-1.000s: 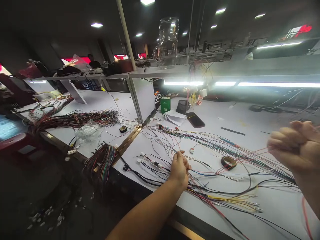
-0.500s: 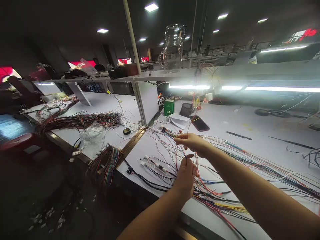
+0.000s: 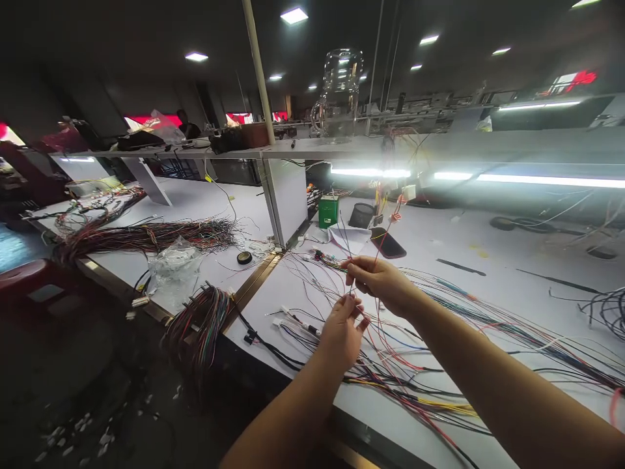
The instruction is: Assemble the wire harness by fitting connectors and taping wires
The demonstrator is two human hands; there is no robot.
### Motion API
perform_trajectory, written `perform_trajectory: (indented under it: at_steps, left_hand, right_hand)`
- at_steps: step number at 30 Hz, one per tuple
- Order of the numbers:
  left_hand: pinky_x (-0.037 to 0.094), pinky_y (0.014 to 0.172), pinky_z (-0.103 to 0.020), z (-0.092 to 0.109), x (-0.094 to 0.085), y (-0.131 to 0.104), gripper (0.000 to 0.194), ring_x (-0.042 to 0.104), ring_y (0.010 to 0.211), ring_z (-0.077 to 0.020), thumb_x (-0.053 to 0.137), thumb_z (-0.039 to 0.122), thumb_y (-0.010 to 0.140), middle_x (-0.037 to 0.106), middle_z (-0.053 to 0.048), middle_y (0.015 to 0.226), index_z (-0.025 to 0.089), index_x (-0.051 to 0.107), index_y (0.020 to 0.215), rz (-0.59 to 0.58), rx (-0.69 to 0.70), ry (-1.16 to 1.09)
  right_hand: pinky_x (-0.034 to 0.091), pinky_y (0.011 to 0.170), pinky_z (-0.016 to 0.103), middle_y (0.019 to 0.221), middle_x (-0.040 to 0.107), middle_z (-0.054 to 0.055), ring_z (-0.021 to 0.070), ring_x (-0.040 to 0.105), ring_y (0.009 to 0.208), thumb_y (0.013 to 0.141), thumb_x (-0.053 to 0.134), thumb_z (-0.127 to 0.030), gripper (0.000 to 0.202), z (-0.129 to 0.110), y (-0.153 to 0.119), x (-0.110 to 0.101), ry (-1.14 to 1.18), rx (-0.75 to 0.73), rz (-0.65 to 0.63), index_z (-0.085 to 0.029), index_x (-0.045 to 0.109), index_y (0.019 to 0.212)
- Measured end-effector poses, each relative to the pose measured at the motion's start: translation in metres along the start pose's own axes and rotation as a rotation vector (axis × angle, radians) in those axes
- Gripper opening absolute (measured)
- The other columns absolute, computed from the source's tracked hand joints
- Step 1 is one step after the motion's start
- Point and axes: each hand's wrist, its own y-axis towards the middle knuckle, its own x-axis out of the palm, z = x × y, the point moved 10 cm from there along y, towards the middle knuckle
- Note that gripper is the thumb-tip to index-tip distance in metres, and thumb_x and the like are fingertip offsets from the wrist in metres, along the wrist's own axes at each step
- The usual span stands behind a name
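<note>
My left hand [image 3: 342, 332] and my right hand [image 3: 381, 280] meet above the white workbench [image 3: 469, 247], both pinching thin wires lifted from the spread of coloured wires [image 3: 439, 365] lying across the bench. My right hand's fingers grip a red wire that rises toward the back. My left hand's fingertips close on wire ends just below the right hand. A small white connector with black leads [image 3: 297, 320] lies left of my left hand.
A hanging wire bundle [image 3: 200, 326] drapes over the bench edge. Further back stand a green box [image 3: 328, 211], a black mesh cup [image 3: 362, 215], a dark phone [image 3: 388, 242] and a tape roll [image 3: 244, 257]. A glass jug [image 3: 339, 94] sits on the shelf. Another wire bundle [image 3: 146, 234] lies left.
My right hand swung in from the far right to meet my left hand, then both rose slightly, gathering thin wires between the fingers.
</note>
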Motion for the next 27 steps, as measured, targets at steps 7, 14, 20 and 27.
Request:
perform_trajectory:
  at_steps: [7,14,20,27]
  left_hand:
    - [0.025,0.047,-0.025,0.049,-0.021,0.000,0.041,0.038,0.044,-0.0103,0.069,0.052,0.068,0.048,0.001,0.045,0.015,0.060,0.054,-0.054,-0.043,0.912]
    - [0.030,0.047,-0.019,0.139,0.040,0.004,0.034,0.046,0.058,-0.0074,0.062,0.045,0.079,0.061,-0.004,0.085,0.017,0.065,0.098,-0.093,0.344,0.659]
    - [0.034,0.049,-0.017,0.161,0.082,0.017,0.033,0.047,0.062,-0.0058,0.074,0.031,0.072,0.061,-0.003,0.085,0.017,0.065,0.100,-0.243,0.238,0.342]
    - [0.037,0.049,-0.019,0.155,0.062,0.020,0.035,0.045,0.056,-0.0050,0.074,0.034,0.071,0.052,0.002,0.071,0.017,0.067,0.101,-0.147,0.252,0.187]
  right_hand:
    - [0.029,0.047,0.024,0.070,0.057,0.000,0.0071,0.039,0.052,0.080,0.061,-0.046,0.033,-0.014,-0.011,-0.016,-0.029,-0.106,0.058,-0.018,0.061,0.099]
    - [0.034,0.049,0.024,0.070,0.058,0.000,0.0082,0.042,0.052,0.083,0.056,-0.044,0.032,0.006,-0.011,0.005,-0.117,-0.070,-0.013,-0.018,0.062,0.100]
    - [0.035,0.050,0.024,0.071,0.059,0.000,0.0082,0.042,0.052,0.083,0.054,-0.044,0.031,0.006,-0.012,0.019,-0.183,-0.079,-0.058,-0.018,0.063,0.098]
    - [0.028,0.046,0.022,0.070,0.058,0.000,0.0070,0.041,0.050,0.082,0.054,-0.052,0.040,0.015,-0.009,0.020,-0.107,-0.014,-0.049,-0.016,0.062,0.098]
